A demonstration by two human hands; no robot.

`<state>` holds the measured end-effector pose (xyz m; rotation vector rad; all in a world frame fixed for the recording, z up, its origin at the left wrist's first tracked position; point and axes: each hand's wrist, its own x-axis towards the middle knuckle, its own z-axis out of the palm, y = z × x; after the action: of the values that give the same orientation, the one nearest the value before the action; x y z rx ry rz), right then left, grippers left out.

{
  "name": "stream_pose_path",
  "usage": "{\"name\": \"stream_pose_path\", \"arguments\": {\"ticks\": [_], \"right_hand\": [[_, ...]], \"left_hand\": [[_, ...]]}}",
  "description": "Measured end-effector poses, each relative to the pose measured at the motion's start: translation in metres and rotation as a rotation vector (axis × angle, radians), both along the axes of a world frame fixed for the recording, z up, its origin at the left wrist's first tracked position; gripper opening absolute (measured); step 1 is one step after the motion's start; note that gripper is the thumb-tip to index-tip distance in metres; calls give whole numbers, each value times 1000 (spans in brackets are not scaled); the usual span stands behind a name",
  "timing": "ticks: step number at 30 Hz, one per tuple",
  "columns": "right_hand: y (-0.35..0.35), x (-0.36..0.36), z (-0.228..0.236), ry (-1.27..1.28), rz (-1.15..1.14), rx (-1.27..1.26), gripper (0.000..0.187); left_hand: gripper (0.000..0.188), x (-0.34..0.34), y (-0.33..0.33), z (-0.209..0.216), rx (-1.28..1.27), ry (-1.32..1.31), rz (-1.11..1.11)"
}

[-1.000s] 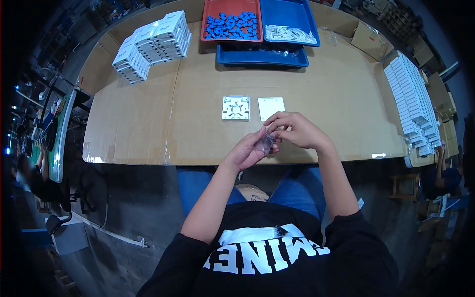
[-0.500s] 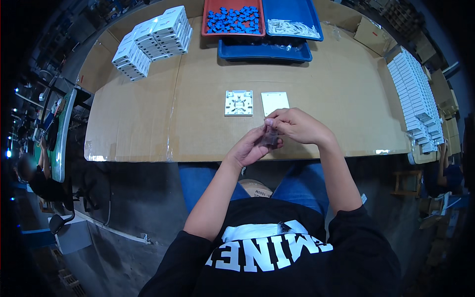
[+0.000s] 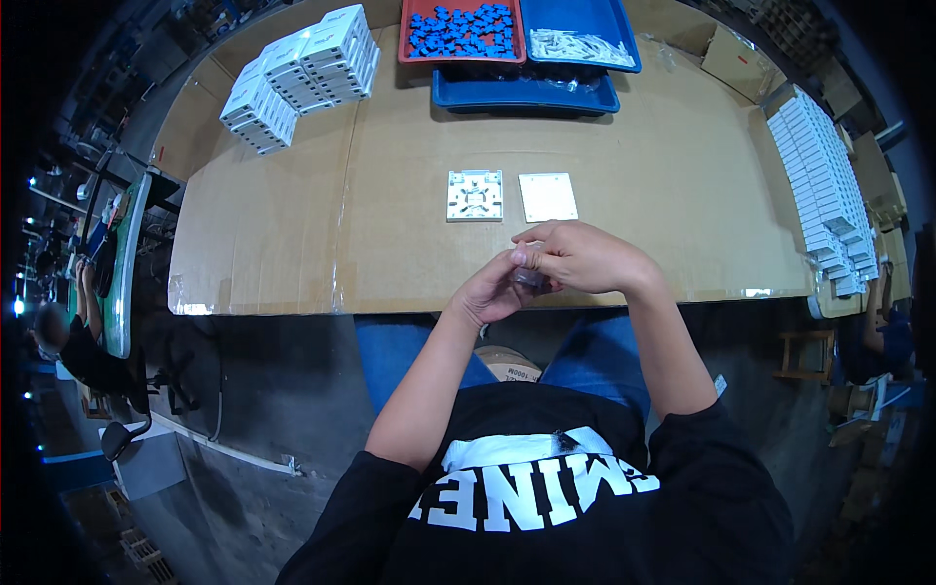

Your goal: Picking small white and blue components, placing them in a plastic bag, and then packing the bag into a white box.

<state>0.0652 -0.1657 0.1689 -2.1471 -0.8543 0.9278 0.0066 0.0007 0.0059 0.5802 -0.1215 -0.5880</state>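
Note:
My left hand is closed around a small see-through plastic bag close to the table's front edge. From the right, my right hand reaches over it, thumb and fingers pinched at the bag's upper end. Fingers cover much of the bag, and its contents cannot be made out. Beyond the hands lies a square white plastic box base with molded fittings inside. Beside it on the right is a flat white square cover, just past my right hand's fingers.
At the back stand a red tray of small blue parts and a blue tray of slim white pieces, above another blue tray. White boxes are stacked back left; more white stacks line the right. Other people sit at both sides.
My right hand has turned and closed over the bag, covering more of it. Both hands stay together in nearly the same place, and the view has shifted slightly.

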Motion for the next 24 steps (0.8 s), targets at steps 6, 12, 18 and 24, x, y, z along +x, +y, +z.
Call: {"name": "stream_pose_path", "arguments": {"ticks": [6,12,18,24], "right_hand": [[-3,2,-6,82,5,58,50],[-3,12,-13,102,47,5,50],[-37,80,-20,31,-16,398,40],[-37,211,-54,-236,-514,535,27]], "left_hand": [[69,2,1,5,19,46,-9],[54,1,-2,-4,3,56,-4],[69,7,-5,9,-197,163,-56],[64,9,-8,20,-270,154,-40]]}}
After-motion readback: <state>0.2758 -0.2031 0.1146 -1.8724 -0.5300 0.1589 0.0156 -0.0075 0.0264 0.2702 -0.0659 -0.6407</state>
